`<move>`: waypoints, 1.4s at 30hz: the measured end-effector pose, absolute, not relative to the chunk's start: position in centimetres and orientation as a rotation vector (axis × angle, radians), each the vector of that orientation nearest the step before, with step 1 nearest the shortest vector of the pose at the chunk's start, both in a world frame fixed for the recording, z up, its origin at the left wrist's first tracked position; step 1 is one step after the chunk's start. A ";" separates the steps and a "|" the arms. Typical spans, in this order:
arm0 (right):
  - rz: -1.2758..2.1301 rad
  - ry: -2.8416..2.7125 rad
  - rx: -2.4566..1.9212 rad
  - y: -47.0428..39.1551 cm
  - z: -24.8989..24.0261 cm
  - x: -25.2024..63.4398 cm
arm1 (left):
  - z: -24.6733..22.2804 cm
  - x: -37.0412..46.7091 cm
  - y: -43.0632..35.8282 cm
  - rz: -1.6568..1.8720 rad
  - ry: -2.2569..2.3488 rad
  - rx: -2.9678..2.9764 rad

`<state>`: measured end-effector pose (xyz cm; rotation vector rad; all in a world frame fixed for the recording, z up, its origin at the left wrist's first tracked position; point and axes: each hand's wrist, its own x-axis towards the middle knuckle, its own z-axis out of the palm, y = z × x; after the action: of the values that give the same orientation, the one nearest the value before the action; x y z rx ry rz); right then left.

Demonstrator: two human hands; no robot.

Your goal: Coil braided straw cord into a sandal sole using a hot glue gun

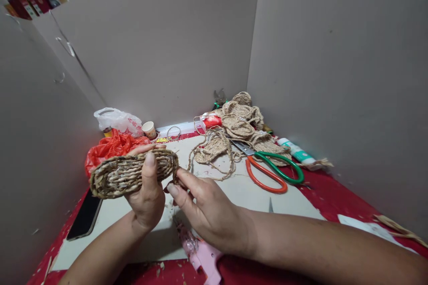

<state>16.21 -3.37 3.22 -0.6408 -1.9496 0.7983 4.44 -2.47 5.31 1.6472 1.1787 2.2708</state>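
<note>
My left hand (149, 191) grips a long oval sole of coiled straw rope (120, 176), its thumb pressed across the upper face. The sole is tilted toward me above the white board. At the sole's right end, my right hand (203, 209) pinches a length of straw cord between thumb and forefinger. Part of that cord is hidden behind the fingers. Below my right hand lies a pink glue gun (203, 256) with a clear, stringy nozzle end. Further right, scissors (267, 173) with one orange and one green handle rest on the board.
Several straw soles and coils (237, 124) are piled at the back right, beside a white and green tube (296, 150). A red plastic bag (113, 147), a paper cup (149, 129) and a phone (84, 216) are at the left. Grey panels (174, 53) enclose the table.
</note>
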 end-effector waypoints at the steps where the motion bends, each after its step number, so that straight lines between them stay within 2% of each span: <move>1: 0.804 -1.947 -0.648 -3.3 3.2 16.2 | 5.3 4.5 -2.4 2.283 1.190 1.669; 5: 0.928 -1.844 -0.647 -2.8 2.8 15.9 | 4.8 4.5 -2.2 2.274 1.181 1.721; 11: 1.427 -1.478 -0.482 -2.4 2.3 15.1 | 4.1 4.7 -2.1 2.232 1.160 1.818; 17: 1.612 -1.327 -0.447 -1.8 2.9 15.1 | 3.9 4.8 -2.1 2.187 1.188 1.809; 21: 1.591 -1.288 -0.442 -1.1 3.1 15.4 | 3.5 4.3 -2.0 2.046 1.156 1.880; 26: 1.453 -1.301 -0.420 -0.1 4.0 16.5 | 2.4 2.2 -1.7 1.632 1.155 2.327; 29: 1.359 -1.362 -0.420 0.6 4.9 17.4 | 1.1 0.6 -1.5 1.524 1.141 2.449; 34: 1.371 -1.569 -0.442 1.3 6.1 19.0 | 0.7 -1.8 -0.8 1.323 1.241 2.032; 39: 1.388 -1.846 -0.569 0.9 6.3 19.4 | 3.7 -3.0 -0.7 1.476 1.160 1.509; 42: 1.344 -1.971 -0.635 0.6 5.9 19.1 | 4.8 -2.7 -1.6 1.480 1.069 1.406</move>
<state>19.12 0.65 5.90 -0.6353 -1.9713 1.3435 -2.75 -1.58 4.84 1.4062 1.0687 1.4805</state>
